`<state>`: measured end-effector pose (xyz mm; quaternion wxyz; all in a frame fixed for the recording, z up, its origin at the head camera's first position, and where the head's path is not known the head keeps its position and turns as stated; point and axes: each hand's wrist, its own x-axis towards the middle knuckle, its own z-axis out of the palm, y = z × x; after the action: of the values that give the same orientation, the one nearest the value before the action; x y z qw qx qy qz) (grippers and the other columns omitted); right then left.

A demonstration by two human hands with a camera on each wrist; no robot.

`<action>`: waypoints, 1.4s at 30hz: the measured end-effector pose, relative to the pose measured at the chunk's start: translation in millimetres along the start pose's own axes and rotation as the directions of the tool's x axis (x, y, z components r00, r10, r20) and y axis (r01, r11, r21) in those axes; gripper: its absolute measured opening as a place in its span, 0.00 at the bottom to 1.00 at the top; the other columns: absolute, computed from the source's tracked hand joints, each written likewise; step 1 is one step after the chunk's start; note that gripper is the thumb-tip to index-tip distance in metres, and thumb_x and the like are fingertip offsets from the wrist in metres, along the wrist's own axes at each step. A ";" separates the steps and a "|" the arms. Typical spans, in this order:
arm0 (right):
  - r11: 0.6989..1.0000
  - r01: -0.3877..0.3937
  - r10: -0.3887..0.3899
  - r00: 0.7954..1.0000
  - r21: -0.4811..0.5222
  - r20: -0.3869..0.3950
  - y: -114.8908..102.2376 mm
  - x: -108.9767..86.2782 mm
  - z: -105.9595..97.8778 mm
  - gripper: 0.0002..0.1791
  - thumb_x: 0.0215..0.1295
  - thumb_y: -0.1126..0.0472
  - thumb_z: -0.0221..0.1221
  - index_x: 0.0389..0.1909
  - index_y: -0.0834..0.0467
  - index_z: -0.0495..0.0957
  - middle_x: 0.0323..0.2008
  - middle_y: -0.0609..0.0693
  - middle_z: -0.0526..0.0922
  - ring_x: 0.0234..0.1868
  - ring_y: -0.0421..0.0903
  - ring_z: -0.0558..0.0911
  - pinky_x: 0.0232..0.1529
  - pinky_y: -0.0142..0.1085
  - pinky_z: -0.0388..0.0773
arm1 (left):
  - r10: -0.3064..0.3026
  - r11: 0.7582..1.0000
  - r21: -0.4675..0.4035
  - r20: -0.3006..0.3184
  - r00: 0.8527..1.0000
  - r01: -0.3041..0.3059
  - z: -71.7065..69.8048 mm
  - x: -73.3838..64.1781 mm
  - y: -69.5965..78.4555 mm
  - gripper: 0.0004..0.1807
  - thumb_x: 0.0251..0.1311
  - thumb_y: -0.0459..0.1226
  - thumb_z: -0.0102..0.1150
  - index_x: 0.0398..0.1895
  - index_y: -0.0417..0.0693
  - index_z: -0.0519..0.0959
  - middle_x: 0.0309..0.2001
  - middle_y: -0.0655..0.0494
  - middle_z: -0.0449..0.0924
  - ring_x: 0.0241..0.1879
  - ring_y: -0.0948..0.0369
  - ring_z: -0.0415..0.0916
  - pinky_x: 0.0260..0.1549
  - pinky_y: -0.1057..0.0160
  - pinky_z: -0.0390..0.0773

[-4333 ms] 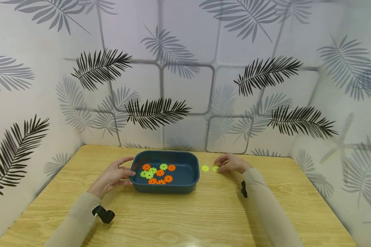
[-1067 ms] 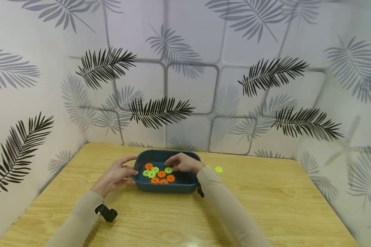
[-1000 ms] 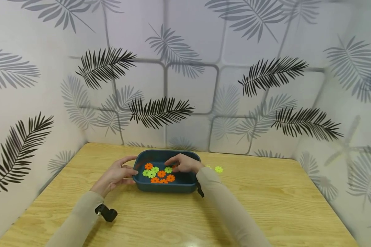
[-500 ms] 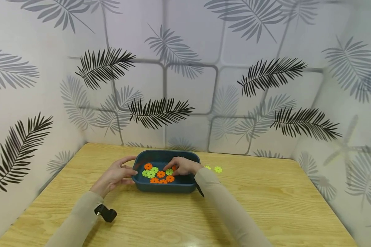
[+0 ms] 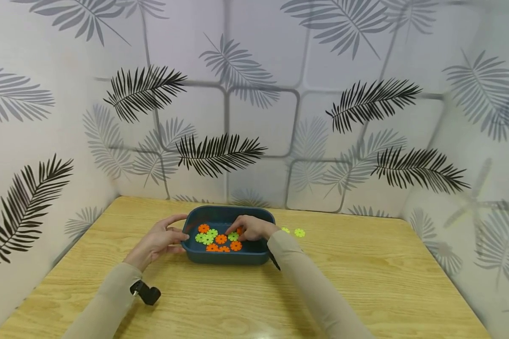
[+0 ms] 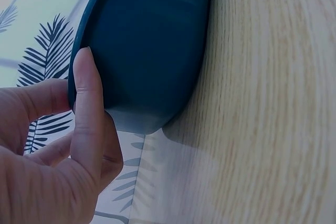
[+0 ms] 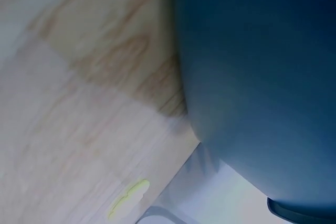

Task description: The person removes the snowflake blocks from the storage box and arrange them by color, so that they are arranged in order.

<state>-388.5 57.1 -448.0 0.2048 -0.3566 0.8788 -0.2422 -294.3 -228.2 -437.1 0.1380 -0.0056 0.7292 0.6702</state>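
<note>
Ahead of both your hands rises the white wall printed with grey and black leaves (image 5: 258,122), and beneath them spreads the pale wood-grain table (image 5: 237,301). The dark blue-green, round-cornered tray (image 5: 220,258), seemingly plastic, sits between your grips. Your left hand (image 5: 159,241) holds it by the near-left end, fingers and thumb at the rim; let that hold be light but steady, so the tray neither slides nor tips. Your right hand (image 5: 253,228) reaches in over the far end, fingers bent down to the floor; whether they pinch anything or merely touch, you cannot tell from here, and the right wrist view shows only the tray's outer wall.

Now the smallest things. Right at your right fingertips lies a lime-green notched disc (image 5: 233,237), partly covered. Just nearer you is an orange notched disc (image 5: 236,246); an orange centre disc (image 5: 221,239) lies just left of the fingertips, and farther left is a lime cluster (image 5: 207,240). Behind your right wrist, outside the tray, two lime-yellow discs (image 5: 299,232) lie on the table.

Flat pieces like these probably slide easily, so work with the fingertips, press lightly, and lift your knuckles clear of the rim and neighbouring discs.
</note>
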 end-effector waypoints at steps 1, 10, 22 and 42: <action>1.000 -0.003 0.003 1.000 -0.009 -0.003 -0.2 -0.2 0.1 0.21 0.63 0.73 0.60 0.55 0.54 0.83 0.58 0.53 0.73 0.55 0.50 0.74 0.48 0.36 0.78 | -0.002 1.000 -0.002 -0.004 1.000 0.002 0.2 0.0 0.4 0.41 0.62 0.27 0.60 0.76 0.53 0.56 0.46 0.42 0.75 0.31 0.58 0.82 0.31 0.61 0.87; 0.999 -0.039 0.038 0.999 -0.035 -0.022 -4.1 -2.8 0.3 0.17 0.63 0.69 0.63 0.53 0.54 0.82 0.57 0.53 0.75 0.52 0.48 0.76 0.51 0.38 0.78 | -0.012 1.000 0.008 -0.023 1.000 0.012 -0.4 1.8 -1.2 0.41 0.62 0.26 0.59 0.76 0.53 0.56 0.44 0.45 0.76 0.32 0.57 0.82 0.32 0.60 0.87; 0.999 -0.040 0.040 0.998 0.006 -0.039 -2.3 -2.4 -0.9 0.15 0.62 0.67 0.65 0.48 0.50 0.81 0.48 0.49 0.79 0.41 0.45 0.75 0.44 0.36 0.77 | -0.026 1.000 -0.004 -0.030 0.999 0.025 1.1 3.9 -1.6 0.41 0.61 0.26 0.59 0.76 0.54 0.57 0.44 0.44 0.76 0.31 0.58 0.81 0.32 0.60 0.87; 0.997 -0.033 0.038 0.996 0.062 -0.076 -3.7 -1.7 -1.2 0.13 0.64 0.65 0.63 0.47 0.50 0.87 0.41 0.47 0.84 0.27 0.41 0.78 0.26 0.30 0.75 | -0.014 1.000 -0.014 -0.010 1.000 0.014 1.1 -1.1 1.0 0.42 0.61 0.26 0.60 0.76 0.53 0.56 0.46 0.42 0.76 0.31 0.58 0.81 0.30 0.62 0.86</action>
<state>-386.1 56.3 -444.6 0.1859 -0.3247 0.8845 -0.2788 -293.2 -227.2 -436.0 0.1390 -0.0148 0.7250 0.6744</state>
